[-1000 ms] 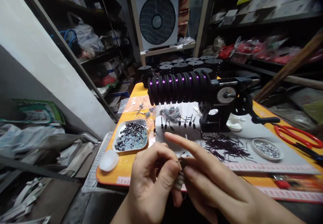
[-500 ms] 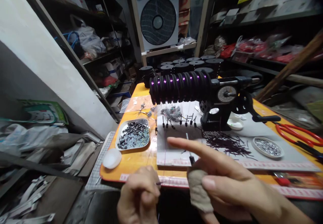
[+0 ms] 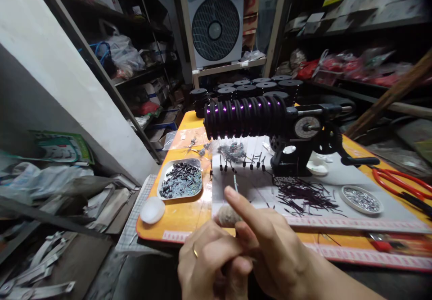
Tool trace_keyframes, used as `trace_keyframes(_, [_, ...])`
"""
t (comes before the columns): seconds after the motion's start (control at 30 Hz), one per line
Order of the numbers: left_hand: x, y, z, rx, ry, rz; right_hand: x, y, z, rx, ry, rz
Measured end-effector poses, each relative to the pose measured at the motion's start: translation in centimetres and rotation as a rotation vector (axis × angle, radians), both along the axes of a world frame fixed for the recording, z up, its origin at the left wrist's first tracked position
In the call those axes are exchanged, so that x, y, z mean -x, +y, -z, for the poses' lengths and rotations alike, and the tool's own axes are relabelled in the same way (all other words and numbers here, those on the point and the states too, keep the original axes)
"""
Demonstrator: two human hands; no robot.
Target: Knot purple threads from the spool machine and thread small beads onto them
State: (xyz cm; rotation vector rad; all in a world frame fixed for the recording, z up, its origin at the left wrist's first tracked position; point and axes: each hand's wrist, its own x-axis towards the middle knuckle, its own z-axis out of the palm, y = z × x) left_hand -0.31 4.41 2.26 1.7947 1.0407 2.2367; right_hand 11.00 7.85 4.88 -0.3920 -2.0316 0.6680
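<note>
My left hand [image 3: 211, 259], with a ring on one finger, is closed low in front of the table edge. What its fingers pinch is hidden. Against it lies my right hand [image 3: 276, 241], its index finger stretched forward and the others curled. Grey-beige wrapping [image 3: 227, 216] covers one of its fingers. A thin, pale-tipped rod [image 3: 235, 182] sticks up from behind the index fingertip, seemingly held in the right hand; its lower end is out of sight. Beyond the hands, a black hand-cranked machine [image 3: 246, 117] carries a row of dark coils, with fine threads and small black pieces hanging below.
A white tray [image 3: 162, 191] of small dark and grey tubes stands left, by a white round lid [image 3: 152, 210]. Right are dark cut strips [image 3: 307, 196], a dish of silver bits [image 3: 361, 199] and red-handled scissors [image 3: 388, 178]. Black spools [image 3: 236, 92] stand behind the machine.
My right hand has moved left and down to meet my left hand, which has shifted right. The pale-tipped rod has moved left with the right hand. The view has shifted slightly.
</note>
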Motion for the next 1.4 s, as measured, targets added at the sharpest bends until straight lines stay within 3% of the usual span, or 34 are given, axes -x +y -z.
trace_keyframes(0.03, [0.3, -0.2, -0.8, 0.043, 0.018, -0.001, -0.2, 0.1, 0.2, -0.086, -0.022, 0.003])
trace_keyframes(0.1, [0.8, -0.3, -2.3, 0.174, -0.020, 0.118, -0.6, 0.2, 0.1, -0.047, -0.013, -0.061])
trace_keyframes(0.17, [1.2, 0.0, -3.6, 0.343, -0.150, 0.388, -0.8, 0.0, -0.1, 0.219, 0.083, -0.165])
trace_keyframes(0.27, [0.8, 0.7, -4.2, 0.514, -0.462, 0.779, -0.5, -0.6, -0.4, 0.766, 0.355, -0.339])
trace_keyframes(0.33, [0.0, 1.2, -4.1, 0.525, -0.675, 0.857, -0.1, -0.8, -0.3, 1.004, 0.511, -0.424])
trace_keyframes(0.43, [-1.1, 1.5, -3.5, 0.530, -0.933, 0.824, 0.2, -0.7, -0.1, 1.145, 0.586, -0.512])
trace_keyframes(0.5, [-1.3, 1.5, -3.1, 0.556, -1.022, 0.812, 0.1, -0.3, -0.2, 1.137, 0.561, -0.533])
trace_keyframes(0.57, [-1.2, 1.4, -2.8, 0.536, -0.962, 0.759, -0.2, 0.2, -0.7, 1.036, 0.425, -0.464])
trace_keyframes(0.63, [-0.9, 1.2, -2.2, 0.477, -0.728, 0.566, -0.5, 0.4, -1.0, 0.762, 0.196, -0.264])
trace_keyframes(0.7, [-0.7, 0.9, -1.2, 0.366, -0.401, 0.279, -0.7, 0.4, -0.8, 0.374, 0.008, -0.038])
trace_keyframes(0.77, [-0.5, 0.6, 0.1, 0.202, -0.125, 0.057, -0.7, 0.0, 0.1, 0.084, -0.018, 0.103])
trace_keyframes(0.8, [-0.4, 0.5, 0.6, 0.124, -0.036, -0.001, -0.6, -0.2, 0.7, 0.031, 0.020, 0.135])
trace_keyframes(0.83, [-0.4, 0.4, 1.1, 0.068, 0.025, -0.028, -0.6, -0.5, 1.2, 0.046, 0.074, 0.143])
trace_keyframes(0.9, [-0.1, 0.2, 1.5, 0.044, 0.051, -0.021, -0.8, -0.9, 2.0, 0.236, 0.218, 0.095])
trace_keyframes(1.0, [0.6, -0.1, 1.0, 0.145, -0.121, 0.087, -2.0, -0.9, 1.5, 0.758, 0.334, -0.193])
trace_keyframes(1.07, [1.1, -0.2, 0.5, 0.186, -0.254, 0.204, -3.1, -0.6, 0.1, 1.035, 0.238, -0.404])
trace_keyframes(1.13, [1.3, -0.3, 0.3, 0.205, -0.314, 0.298, -3.9, -0.4, -1.3, 1.134, 0.078, -0.515])
trace_keyframes(1.23, [0.9, -0.5, 0.6, 0.221, -0.295, 0.282, -3.8, -0.8, -1.9, 1.092, 0.086, -0.490])
trace_keyframes(1.3, [0.4, -0.7, 1.0, 0.194, -0.237, 0.206, -2.8, -1.2, -1.1, 0.949, 0.197, -0.365])
trace_keyframes(1.33, [0.2, -0.8, 1.1, 0.175, -0.192, 0.166, -2.3, -1.4, -0.5, 0.803, 0.216, -0.266])
trace_keyframes(1.4, [0.2, -1.0, 1.0, 0.130, -0.078, 0.086, -1.2, -1.4, 0.7, 0.355, 0.108, -0.046])
